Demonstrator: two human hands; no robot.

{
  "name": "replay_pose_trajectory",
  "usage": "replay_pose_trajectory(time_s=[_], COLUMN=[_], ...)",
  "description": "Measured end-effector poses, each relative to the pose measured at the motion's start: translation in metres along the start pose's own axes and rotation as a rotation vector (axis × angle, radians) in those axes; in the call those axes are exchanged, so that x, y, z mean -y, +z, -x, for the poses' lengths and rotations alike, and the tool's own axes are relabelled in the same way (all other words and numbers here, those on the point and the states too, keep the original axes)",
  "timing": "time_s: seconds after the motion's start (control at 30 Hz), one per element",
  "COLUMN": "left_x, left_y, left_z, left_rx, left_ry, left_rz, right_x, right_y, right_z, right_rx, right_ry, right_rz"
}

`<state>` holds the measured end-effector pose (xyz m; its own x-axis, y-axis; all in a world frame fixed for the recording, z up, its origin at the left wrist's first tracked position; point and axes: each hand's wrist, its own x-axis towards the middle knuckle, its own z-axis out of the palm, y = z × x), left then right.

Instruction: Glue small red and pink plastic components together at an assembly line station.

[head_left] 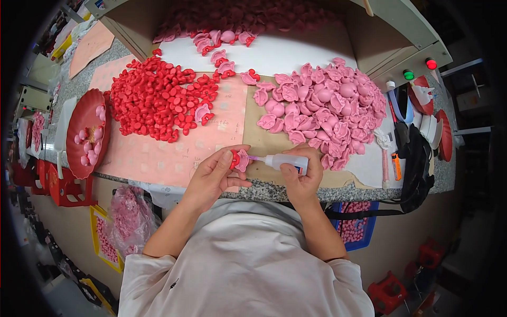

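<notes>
My left hand (211, 174) pinches a small pink plastic piece (243, 160) with a red piece (234, 158) against it, just above the table's front edge. In my right hand (304, 178) is a clear squeeze bottle (288, 162), tipped on its side. Its thin purple nozzle (257, 158) points left and reaches the pink piece; whether it touches cannot be made out. Beyond my left hand lies a heap of glossy red pieces (153, 95). A heap of pink cup-shaped pieces (327, 100) spreads beyond my right hand.
An open-fronted metal box (393, 39) with more pink pieces stands at the back. Joined pieces (226, 67) trail from it. A red bowl (74, 140) sits at left; a black strap bag (417, 169) and orange marker (396, 166) at right. Below are yellow (95, 232) and blue crates (364, 240).
</notes>
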<state>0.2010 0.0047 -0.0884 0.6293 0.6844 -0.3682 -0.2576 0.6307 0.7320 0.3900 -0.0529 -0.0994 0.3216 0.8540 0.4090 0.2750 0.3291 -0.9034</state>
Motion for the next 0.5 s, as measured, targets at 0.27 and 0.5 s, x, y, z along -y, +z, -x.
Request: replay_pose_trajectory(time_s=[0.27,0.5], left_x=[0.0004,0.0021], left_y=[0.0007,0.0016], left_z=[0.0015,0.0006], left_rx=[0.006,-0.007], left_ry=[-0.004,0.004], left_rz=[-0.074,-0.093], right_x=[-0.0017,-0.0011], right_y=[-0.0008,-0.0013], right_z=[0.0000,-0.0004], right_rx=[0.001,-0.001], right_ry=[-0.031,-0.042], right_rz=[0.015,0.002])
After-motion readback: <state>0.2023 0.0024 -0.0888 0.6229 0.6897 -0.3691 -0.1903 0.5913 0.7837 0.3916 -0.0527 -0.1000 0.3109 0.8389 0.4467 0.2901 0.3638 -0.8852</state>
